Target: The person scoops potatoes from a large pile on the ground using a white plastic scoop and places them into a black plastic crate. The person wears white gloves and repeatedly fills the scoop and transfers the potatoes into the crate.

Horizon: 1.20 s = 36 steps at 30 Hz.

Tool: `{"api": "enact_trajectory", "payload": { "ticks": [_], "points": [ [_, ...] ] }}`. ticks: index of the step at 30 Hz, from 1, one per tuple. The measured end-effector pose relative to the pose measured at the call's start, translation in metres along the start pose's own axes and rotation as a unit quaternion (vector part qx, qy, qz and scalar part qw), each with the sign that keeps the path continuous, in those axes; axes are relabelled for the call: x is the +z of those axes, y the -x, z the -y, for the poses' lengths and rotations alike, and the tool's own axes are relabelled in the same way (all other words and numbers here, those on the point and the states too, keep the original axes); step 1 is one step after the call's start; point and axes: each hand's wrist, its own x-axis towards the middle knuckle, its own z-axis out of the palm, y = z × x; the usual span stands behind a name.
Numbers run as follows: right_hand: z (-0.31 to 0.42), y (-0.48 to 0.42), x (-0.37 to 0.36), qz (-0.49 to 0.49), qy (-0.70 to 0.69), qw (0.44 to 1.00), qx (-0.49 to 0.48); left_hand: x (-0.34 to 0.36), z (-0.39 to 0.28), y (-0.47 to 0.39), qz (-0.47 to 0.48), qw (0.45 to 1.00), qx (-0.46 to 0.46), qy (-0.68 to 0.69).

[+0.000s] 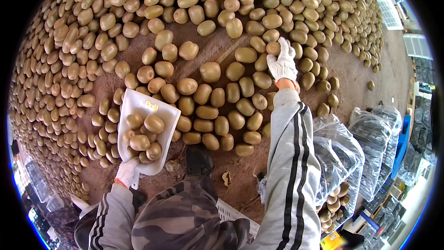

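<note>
My left hand (127, 173), in a white knitted glove, grips the handle of a white plastic scoop (166, 119). Several brown kiwifruit (139, 142) lie in the lower half of the scoop. My right hand (282, 63), gloved alike, is stretched forward over loose fruit, its thumb and fingers around one kiwifruit (273, 48). More kiwifruit (207, 112) lie on the reddish-brown ground between the scoop and my right arm. The palm side of my right hand is hidden.
A large heap of kiwifruit (69, 41) spreads ahead and to the left. At the right stand containers lined with clear plastic bags (338, 149), one holding kiwifruit (333, 205). A white slatted crate (236, 217) is beside my legs. Another person's patterned clothing (64, 220) shows at lower left.
</note>
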Motion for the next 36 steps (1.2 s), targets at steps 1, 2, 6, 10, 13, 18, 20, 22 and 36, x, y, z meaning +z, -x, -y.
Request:
{"api": "enact_trajectory", "payload": {
  "ticks": [1,2,6,10,13,18,20,22,36],
  "points": [
    [0.008,0.002,-0.004,0.019,0.010,1.000,0.011,-0.005,0.004,-0.003,-0.003,1.000,0.000,-0.001],
    [0.010,0.003,-0.001,0.013,0.007,1.000,0.003,-0.010,0.009,-0.006,-0.006,1.000,-0.001,-0.001],
    [0.003,0.012,-0.006,0.023,-0.027,0.999,0.027,-0.007,0.010,-0.011,0.013,1.000,-0.011,0.002],
    [0.015,0.024,-0.030,0.006,-0.154,0.985,0.071,0.011,-0.007,0.004,0.000,1.000,-0.017,0.013],
    [0.045,0.048,-0.087,-0.009,-0.093,0.994,0.063,0.010,-0.007,0.006,0.007,1.000,-0.004,0.020],
    [0.052,0.112,-0.243,-0.084,-0.072,0.994,-0.018,0.010,-0.006,0.005,0.014,0.999,-0.010,0.029],
    [0.036,0.152,-0.291,-0.125,-0.025,0.992,-0.013,-0.005,0.009,-0.010,0.019,0.999,0.032,0.036],
    [0.005,0.205,-0.347,-0.137,0.017,0.990,0.024,0.000,0.003,-0.010,0.024,1.000,0.012,0.006],
    [0.033,0.137,-0.214,0.014,0.117,0.993,-0.003,-0.008,0.015,-0.021,0.022,1.000,0.009,0.018]
  ]
}}
